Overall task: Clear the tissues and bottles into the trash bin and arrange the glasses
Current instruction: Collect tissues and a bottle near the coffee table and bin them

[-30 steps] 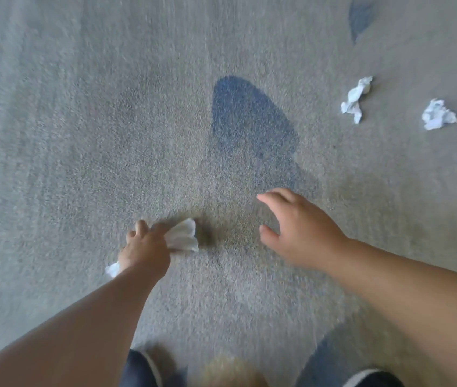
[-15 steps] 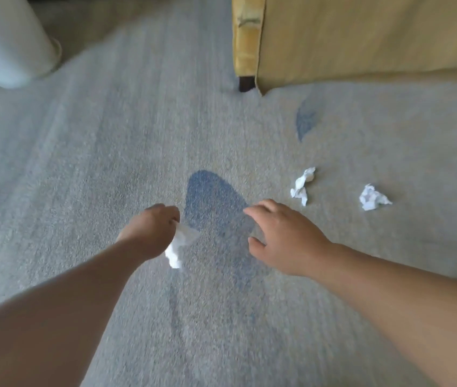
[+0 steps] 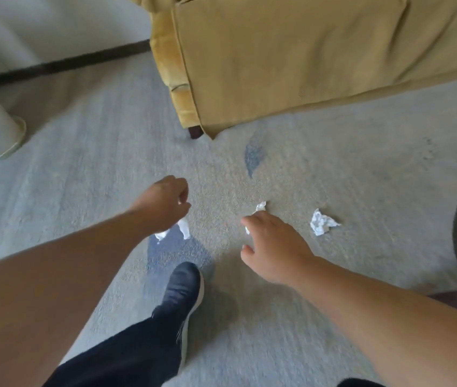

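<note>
Early stage, by judgement. Left hand [image 3: 163, 203] fingers grip tissue [image 3: 185, 231]; right hand [image 3: 275, 247], fingers spread and empty, hovers over second tissue [image 3: 261, 206]; third tissue [image 3: 323, 222] lies on floor [image 3: 361, 169]. Bottles and glasses are out of view.

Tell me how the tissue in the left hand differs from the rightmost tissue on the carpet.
The held tissue hangs from the left hand; the rightmost tissue lies on the carpet, untouched. The held tissue is mostly hidden by the hand; the rightmost tissue shows whole. Both are white and crumpled.
</note>
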The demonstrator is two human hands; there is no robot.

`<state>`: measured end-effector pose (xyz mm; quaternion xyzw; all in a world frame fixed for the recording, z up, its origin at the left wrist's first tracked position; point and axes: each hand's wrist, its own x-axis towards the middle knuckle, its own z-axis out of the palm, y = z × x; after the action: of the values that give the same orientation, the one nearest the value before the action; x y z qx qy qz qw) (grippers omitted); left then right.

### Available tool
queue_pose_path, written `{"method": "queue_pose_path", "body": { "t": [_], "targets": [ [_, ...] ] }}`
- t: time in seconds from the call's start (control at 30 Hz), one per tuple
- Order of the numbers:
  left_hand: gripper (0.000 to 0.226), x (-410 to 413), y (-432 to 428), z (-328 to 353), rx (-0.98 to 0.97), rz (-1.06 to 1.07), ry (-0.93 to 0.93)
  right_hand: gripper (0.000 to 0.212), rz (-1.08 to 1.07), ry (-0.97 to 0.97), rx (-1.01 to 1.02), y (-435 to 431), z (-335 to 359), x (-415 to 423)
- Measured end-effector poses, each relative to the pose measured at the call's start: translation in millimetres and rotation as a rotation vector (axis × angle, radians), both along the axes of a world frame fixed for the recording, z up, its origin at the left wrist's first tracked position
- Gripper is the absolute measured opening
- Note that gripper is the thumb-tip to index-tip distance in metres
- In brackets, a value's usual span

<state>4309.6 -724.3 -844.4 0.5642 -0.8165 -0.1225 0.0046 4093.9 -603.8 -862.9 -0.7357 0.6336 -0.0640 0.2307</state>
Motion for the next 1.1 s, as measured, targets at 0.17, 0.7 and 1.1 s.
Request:
{"method": "queue_pose_path", "body": {
  "t": [0.17,0.7,1.1],
  "targets": [
    [0.013,-70.0,-39.0,-67.1,0.142,-0.121,0.044,0.041,-0.184,0.03,0.065,-2.1,-47.2,-30.7],
    [0.065,-153.1,-69.8,-238.1,0.36,-0.647,-0.51,0.045,-0.609,-0.031,0.149,5.3,-124.6,-97.9],
    [0.047,-244.2,-56.3,-230.8,0.312,-0.711,-0.065,0.052,-0.722,-0.023,0.197,33.0,-130.9,-111.1]
  ]
}}
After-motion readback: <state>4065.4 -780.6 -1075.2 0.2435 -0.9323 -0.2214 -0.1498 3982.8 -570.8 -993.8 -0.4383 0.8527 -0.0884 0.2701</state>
